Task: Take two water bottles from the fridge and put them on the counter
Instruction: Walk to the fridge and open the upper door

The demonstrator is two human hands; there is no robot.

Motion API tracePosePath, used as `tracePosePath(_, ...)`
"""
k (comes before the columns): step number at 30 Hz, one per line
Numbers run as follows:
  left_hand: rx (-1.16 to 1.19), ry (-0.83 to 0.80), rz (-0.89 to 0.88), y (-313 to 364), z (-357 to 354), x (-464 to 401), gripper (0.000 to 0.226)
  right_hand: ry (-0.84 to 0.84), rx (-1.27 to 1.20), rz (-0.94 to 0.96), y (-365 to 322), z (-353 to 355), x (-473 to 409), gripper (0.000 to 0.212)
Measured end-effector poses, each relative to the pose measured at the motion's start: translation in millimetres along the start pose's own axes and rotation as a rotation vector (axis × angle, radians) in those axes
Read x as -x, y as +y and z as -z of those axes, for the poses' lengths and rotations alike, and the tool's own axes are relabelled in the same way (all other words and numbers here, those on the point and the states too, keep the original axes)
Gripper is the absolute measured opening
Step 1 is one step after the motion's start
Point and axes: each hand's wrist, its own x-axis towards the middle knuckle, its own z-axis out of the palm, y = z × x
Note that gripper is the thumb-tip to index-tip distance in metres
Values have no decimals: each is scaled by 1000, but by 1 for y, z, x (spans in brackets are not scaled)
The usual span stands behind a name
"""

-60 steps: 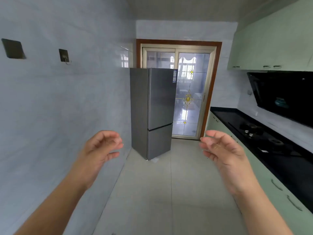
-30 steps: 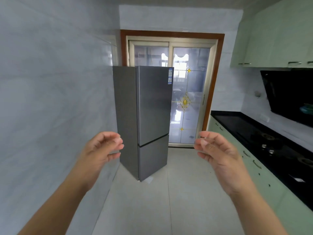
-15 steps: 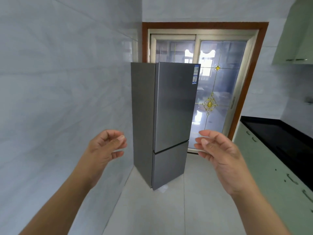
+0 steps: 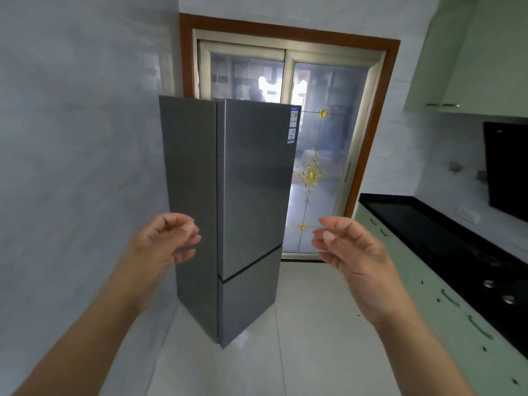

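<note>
A tall grey two-door fridge (image 4: 251,195) stands straight ahead against the left wall, both doors closed. No water bottles are visible. My left hand (image 4: 164,242) is raised in front of the fridge's left side, fingers loosely curled and apart, holding nothing. My right hand (image 4: 350,252) hangs to the right of the fridge at the same height, fingers spread and empty. Neither hand touches the fridge. The black counter (image 4: 423,221) runs along the right side.
A glass sliding door (image 4: 325,155) with a brown frame is behind the fridge. Pale green cabinets (image 4: 445,312) sit under the counter, with a hob (image 4: 497,292) set in it. Green upper cabinets (image 4: 480,58) hang at the right. A tiled wall (image 4: 71,167) fills the left.
The fridge has grown larger and closer in view as I walked toward it. Both hands stay raised and empty at about the same height.
</note>
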Motion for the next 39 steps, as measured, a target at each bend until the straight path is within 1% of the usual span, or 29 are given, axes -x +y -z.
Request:
tracePosePath(1,-2,-9,3,-6,-1,-11,18,10,-2,-5,7,0,-12,26)
tracePosePath(3,-15,-18,3,-16,-3,-34,39,10,-5,-11,22,1,-39,25)
tracePosePath(4,-24,-6,10,-20,-6,-46,44,6,-8,-15,29,1,-54,24)
tracePosePath(5,-21,9,12,-25,-8,-58,40,-7,-13,-14,37,1,-70,22)
tracePosePath(6,-20,21,8,-29,-11,-70,32,-20,-20,-14,45,2,-86,20)
tracePosePath(8,-39,53,-5,-37,-16,-92,21,-55,-29,-21,60,2,-118,22)
tracePosePath(9,-52,71,-8,-40,-18,-103,20,-74,-40,-21,66,2,-135,27)
tracePosePath(12,-95,122,-10,-44,-20,-132,31,-126,-59,-25,80,-4,-184,36)
tracePosePath(15,-95,175,-27,-48,-15,-157,36,-200,-68,-23,93,-14,-227,48)
tracePosePath(17,-96,204,-42,-52,-11,-174,31,-246,-67,-18,99,-24,-252,61)
tracePosePath(20,-106,244,-40,-61,-2,-202,21,-286,-78,-12,113,-41,-285,73)
tracePosePath(21,-115,248,-36,-64,2,-213,23,-288,-75,-17,119,-47,-296,73)
tracePosePath(22,-126,244,-34,-67,6,-223,26,-289,-71,-25,125,-53,-306,70)
tracePosePath(23,-138,241,-30,-71,10,-235,27,-295,-69,-37,133,-58,-316,61)
tracePosePath(25,-137,234,-31,-81,20,-260,22,-296,-59,-64,147,-71,-336,45)
tracePosePath(26,-130,231,-35,-86,26,-274,21,-299,-49,-65,153,-78,-347,46)
tracePosePath(28,-124,220,-41,-96,36,-307,20,-286,-27,-54,164,-94,-370,55)
tracePosePath(29,-119,210,-44,-102,41,-325,18,-268,-19,-43,169,-102,-383,52)
tracePosePath(31,-89,180,-42,-112,52,-363,7,-233,-19,-27,177,-118,-408,37)
tracePosePath(32,-78,162,-40,-116,58,-383,5,-214,-20,-17,180,-126,-421,30)
tracePosePath(34,-59,122,-30,-120,65,-422,11,-183,3,4,184,-140,-446,21)
tracePosePath(36,-53,85,-20,-123,70,-457,5,-152,24,29,184,-152,-467,19)
tracePosePath(39,-44,59,-22,-127,76,-509,13,-126,46,72,183,-164,-494,19)
